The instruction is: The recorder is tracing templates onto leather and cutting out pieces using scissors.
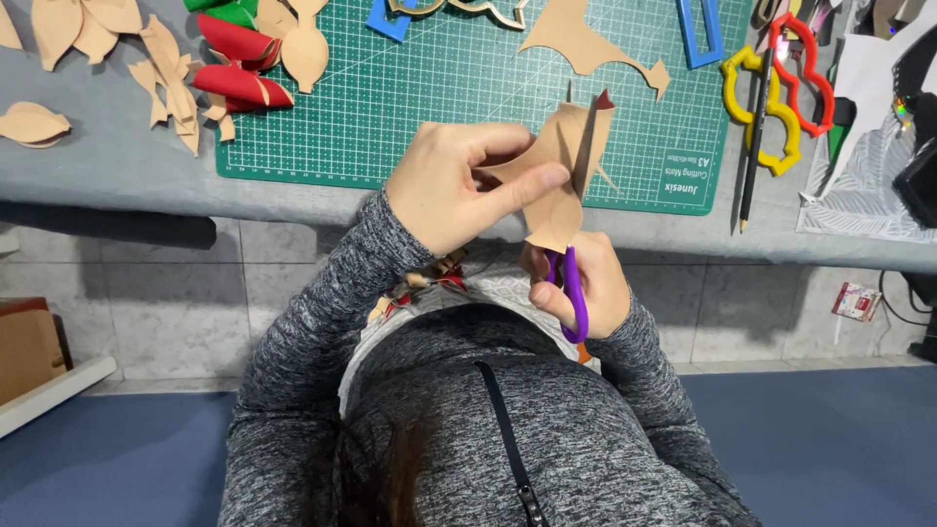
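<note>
Just off the near edge of the counter, the left hand pinches a tan, leathery cut-out between thumb and fingers, holding it up, seemingly so the blades can reach its edge. Below it, the right hand is closed through the purple loops of the scissors. Beyond lie a green gridded cutting mat, tan leaf shapes, red rolls, and yellow and red plastic stencils.
</note>
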